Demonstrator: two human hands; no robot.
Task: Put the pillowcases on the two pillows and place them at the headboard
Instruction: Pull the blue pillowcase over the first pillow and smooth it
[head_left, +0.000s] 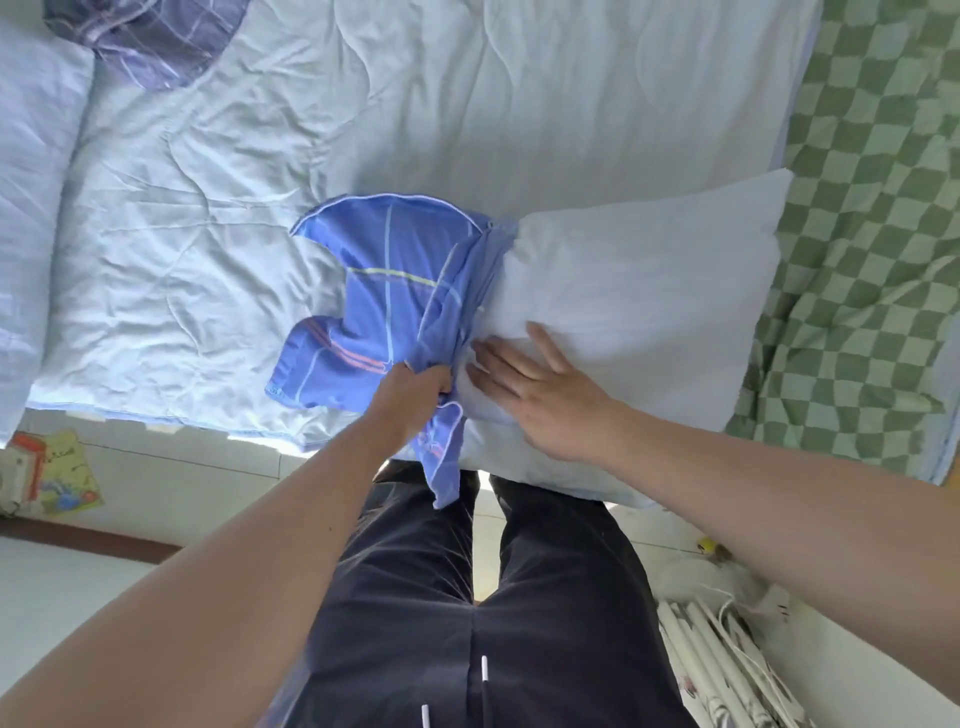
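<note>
At the bed's near edge, left hand (415, 387) bunches the blue pillowcase (384, 301) mouth, half over the white pillow (649, 291); right hand (535, 384) presses flat; best feed corners in first, pulling evenly.

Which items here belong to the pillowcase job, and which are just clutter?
Job:
blue pillowcase, bunched in left hand
white pillow, under right hand
dark plaid pillow, top left

Lying about:
green checked blanket
books on floor
white quilt
</note>
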